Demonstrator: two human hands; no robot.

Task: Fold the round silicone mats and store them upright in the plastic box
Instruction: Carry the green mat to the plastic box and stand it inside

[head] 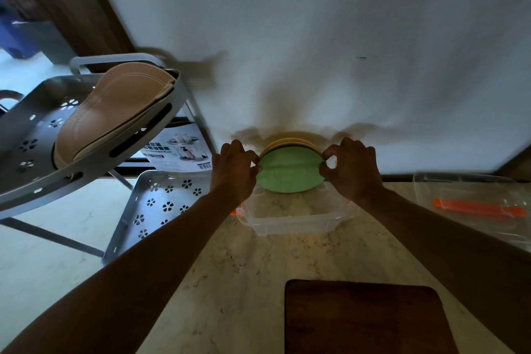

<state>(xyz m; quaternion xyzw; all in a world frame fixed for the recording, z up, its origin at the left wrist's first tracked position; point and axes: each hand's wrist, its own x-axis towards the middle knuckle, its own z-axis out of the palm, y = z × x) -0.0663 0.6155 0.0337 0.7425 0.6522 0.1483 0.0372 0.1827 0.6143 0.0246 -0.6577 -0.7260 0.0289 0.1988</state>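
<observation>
Both hands pinch green mat (pixel 290 174) by opposite rims; left hand (pixel 234 171) at mat's 9 o'clock, right hand (pixel 352 167) at 3 o'clock, fingers pressed together on edge; crease runs across mat's middle; mat held over far end of clear box (pixel 290 221) on counter (pixel 244 282); other mats (pixel 290 143) stand behind it at 12 o'clock, whether inside box unclear; lid (pixel 474 204) at box's 3 o'clock; risk: silicone likely springs open if either pinch slackens; fold may land off-centre; mat may topple once released.
</observation>
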